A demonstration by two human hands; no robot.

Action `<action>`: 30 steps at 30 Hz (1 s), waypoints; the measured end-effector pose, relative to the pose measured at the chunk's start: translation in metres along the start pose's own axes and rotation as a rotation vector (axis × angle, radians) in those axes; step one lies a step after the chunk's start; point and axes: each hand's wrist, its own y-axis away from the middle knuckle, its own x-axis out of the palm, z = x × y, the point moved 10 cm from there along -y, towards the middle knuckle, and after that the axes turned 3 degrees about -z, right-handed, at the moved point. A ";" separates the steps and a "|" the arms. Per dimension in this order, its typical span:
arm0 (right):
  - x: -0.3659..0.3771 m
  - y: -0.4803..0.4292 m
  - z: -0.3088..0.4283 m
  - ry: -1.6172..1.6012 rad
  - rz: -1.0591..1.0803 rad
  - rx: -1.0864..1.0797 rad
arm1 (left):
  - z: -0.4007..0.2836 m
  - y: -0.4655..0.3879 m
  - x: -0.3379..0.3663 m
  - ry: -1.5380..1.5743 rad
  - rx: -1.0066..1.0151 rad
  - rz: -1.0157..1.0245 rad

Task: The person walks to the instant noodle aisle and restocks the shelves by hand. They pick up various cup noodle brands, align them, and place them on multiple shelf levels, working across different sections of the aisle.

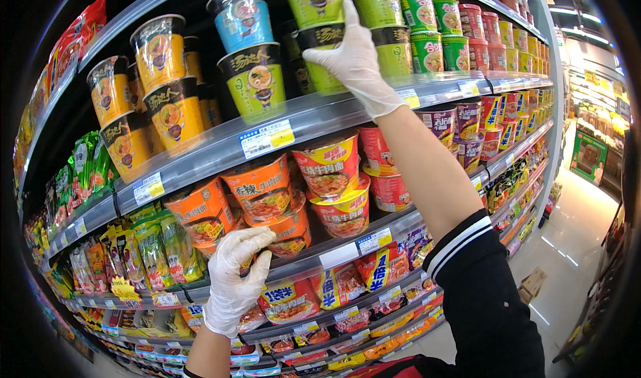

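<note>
My right hand (350,60), in a thin white glove, is raised to the upper shelf with thumb and index finger spread. It is at a stack of green instant noodle cups (320,2) with black tops; whether it grips one is hidden. A blue noodle cup (244,20) stands on another green cup (256,82) to its left. My left hand (239,273), gloved too, is lower down with bent fingers, in front of orange noodle bowls (288,230). Nothing shows in its palm, and contact with the bowls cannot be told.
Yellow noodle cups (173,112) stand left on the upper shelf, green and red cups (426,52) right. A clear plastic guard (325,110) with price tags runs along the shelf edge. Bagged noodles (288,303) fill lower shelves. A flattened cardboard box (532,284) lies on the aisle floor.
</note>
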 end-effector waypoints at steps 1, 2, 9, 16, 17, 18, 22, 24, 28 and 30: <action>-0.007 -0.003 0.006 0.018 -0.076 -0.053 | 0.009 0.000 -0.005 0.036 -0.058 -0.032; -0.012 -0.004 0.008 0.044 -0.122 -0.072 | 0.011 -0.002 -0.009 0.051 -0.032 -0.046; -0.026 -0.016 0.017 0.023 -0.071 -0.091 | 0.027 -0.019 -0.025 0.078 -0.002 -0.079; -0.057 -0.003 0.047 -0.409 0.090 -0.003 | 0.022 -0.047 -0.026 0.087 0.143 -0.081; -0.065 0.001 0.049 -0.434 0.183 0.026 | 0.021 -0.051 -0.025 0.103 0.144 -0.082; -0.071 0.005 0.052 -0.475 0.176 0.031 | 0.019 -0.055 -0.024 0.119 0.146 -0.085; -0.095 0.013 0.055 -0.567 0.143 0.082 | -0.006 -0.083 -0.022 0.072 0.335 -0.119; -0.115 0.015 0.052 -0.479 0.088 0.142 | -0.014 -0.102 -0.017 0.046 0.359 -0.160; -0.160 0.041 0.045 -0.561 0.107 0.140 | -0.033 -0.147 0.003 -0.042 0.485 -0.284; -0.174 0.045 0.034 -0.525 0.115 0.084 | -0.039 -0.179 0.025 -0.116 0.544 -0.277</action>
